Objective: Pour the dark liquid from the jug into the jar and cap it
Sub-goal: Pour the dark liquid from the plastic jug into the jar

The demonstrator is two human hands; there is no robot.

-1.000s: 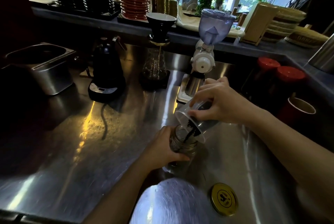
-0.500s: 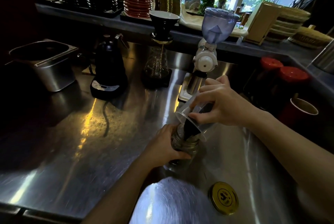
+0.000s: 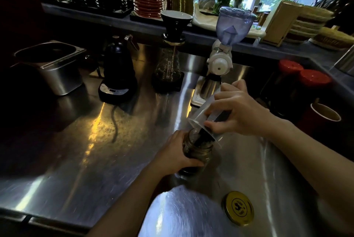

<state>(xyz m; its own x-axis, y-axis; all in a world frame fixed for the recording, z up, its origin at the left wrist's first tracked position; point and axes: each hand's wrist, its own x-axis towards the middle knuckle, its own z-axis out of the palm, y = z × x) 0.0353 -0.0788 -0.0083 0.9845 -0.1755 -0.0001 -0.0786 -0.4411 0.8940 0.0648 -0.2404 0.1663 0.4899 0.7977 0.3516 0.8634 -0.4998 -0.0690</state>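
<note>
My right hand [image 3: 239, 114] grips a clear plastic jug [image 3: 203, 120] tipped steeply down to the left, its rim over the mouth of a glass jar [image 3: 197, 152]. Dark liquid [image 3: 203, 136] runs from the jug's lip into the jar. My left hand [image 3: 174, 152] wraps the jar's left side and holds it upright on the steel counter [image 3: 80, 150]. The jar's gold lid [image 3: 238, 208] lies flat on the counter, near the front, to the right of the jar.
Behind stand a black kettle on its base [image 3: 117, 76], a glass dripper carafe [image 3: 169, 68], a white grinder [image 3: 224, 56], a steel pan [image 3: 51, 64]. Red-lidded jars [image 3: 304, 83] and a red cup [image 3: 323, 120] sit right. A shiny round steel object [image 3: 183, 215] lies at the front edge.
The jug has tilted further down and more dark liquid has run into the jar. Both hands stay in place.
</note>
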